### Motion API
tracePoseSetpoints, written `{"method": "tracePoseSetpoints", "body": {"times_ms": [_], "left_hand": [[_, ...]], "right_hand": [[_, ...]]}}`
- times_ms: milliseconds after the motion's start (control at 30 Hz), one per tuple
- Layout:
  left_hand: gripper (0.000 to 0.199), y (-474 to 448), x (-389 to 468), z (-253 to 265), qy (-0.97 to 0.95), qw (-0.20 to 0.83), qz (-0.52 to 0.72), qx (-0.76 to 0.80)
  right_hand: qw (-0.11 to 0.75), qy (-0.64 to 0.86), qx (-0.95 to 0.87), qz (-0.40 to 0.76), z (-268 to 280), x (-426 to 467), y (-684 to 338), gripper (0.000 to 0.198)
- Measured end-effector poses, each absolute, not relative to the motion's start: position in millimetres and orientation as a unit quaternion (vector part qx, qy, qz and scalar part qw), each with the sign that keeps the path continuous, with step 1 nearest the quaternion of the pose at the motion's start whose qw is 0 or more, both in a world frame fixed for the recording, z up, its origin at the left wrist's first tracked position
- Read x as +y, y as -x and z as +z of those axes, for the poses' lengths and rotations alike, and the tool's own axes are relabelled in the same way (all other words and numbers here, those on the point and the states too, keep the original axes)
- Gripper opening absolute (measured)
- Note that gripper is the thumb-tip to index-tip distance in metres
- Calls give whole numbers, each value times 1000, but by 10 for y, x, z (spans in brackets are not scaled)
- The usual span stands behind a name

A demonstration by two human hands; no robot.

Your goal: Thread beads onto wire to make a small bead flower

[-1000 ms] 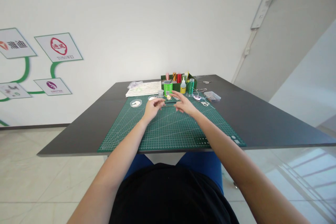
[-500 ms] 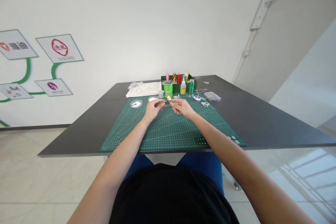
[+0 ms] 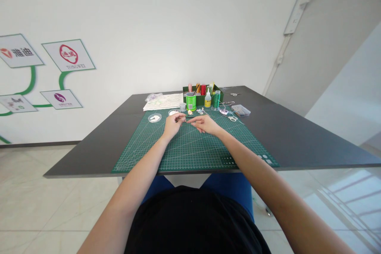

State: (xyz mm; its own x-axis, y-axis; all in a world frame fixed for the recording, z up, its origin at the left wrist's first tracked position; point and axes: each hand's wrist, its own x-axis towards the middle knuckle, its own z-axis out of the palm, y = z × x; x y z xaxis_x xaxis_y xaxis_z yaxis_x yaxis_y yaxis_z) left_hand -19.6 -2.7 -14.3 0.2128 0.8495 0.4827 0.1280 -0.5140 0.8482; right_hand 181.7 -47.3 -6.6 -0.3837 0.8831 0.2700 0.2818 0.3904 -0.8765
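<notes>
Over the cutting mat (image 3: pixel 190 147), my left hand (image 3: pixel 173 126) is closed in a pinch at a small cream flower (image 3: pixel 190 112), which shows just past its fingertips. A thin dark strip runs beneath the blossom between the two hands. My right hand (image 3: pixel 206 124) comes in from the other side, its fingers pressed together and pointing left, tips close to the left fingertips. Whatever lies between the right fingers is too small to make out. Just behind the flower stands a bright green can (image 3: pixel 191 102).
A green box (image 3: pixel 220 97) holds several coloured spools, with a yellow-labelled glue bottle (image 3: pixel 207 99) and a green tube (image 3: pixel 217 99) before it. Left are white sheets (image 3: pixel 162 101) and a shallow dish (image 3: pixel 154 118). Scissors (image 3: pixel 232 118) and a clear case (image 3: pixel 241 110) lie right.
The flower has shifted slightly left and lower behind the fingers. My right fingers have straightened and slid left toward the left fingertips; the left hand is almost still.
</notes>
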Motion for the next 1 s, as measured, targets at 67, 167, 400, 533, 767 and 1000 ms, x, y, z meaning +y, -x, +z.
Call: {"method": "tracePoseSetpoints", "body": {"times_ms": [67,167,400,533,767,1000], "left_hand": [[13,201,-28,-151,-706,328,515,358],[11,207,-23,-164,-723,301,505,362],[14,212,-55,-146,-795,196,422,390],[13,211,-98,-131,-836,162,368,374],[13,199,-145,-127,-869,182,340,311],[14,197,-171,-116,-881,229,308,276]], "right_hand": [[376,386,-742,398,-48,-491,-1827,43],[356,364,-748,425,-7,-523,-1852,42],[366,300,-714,515,57,-533,-1958,41],[381,280,-704,529,73,-531,-2018,41],[409,286,-689,525,95,-529,-2052,46],[432,291,-679,517,111,-536,-2055,45]]}}
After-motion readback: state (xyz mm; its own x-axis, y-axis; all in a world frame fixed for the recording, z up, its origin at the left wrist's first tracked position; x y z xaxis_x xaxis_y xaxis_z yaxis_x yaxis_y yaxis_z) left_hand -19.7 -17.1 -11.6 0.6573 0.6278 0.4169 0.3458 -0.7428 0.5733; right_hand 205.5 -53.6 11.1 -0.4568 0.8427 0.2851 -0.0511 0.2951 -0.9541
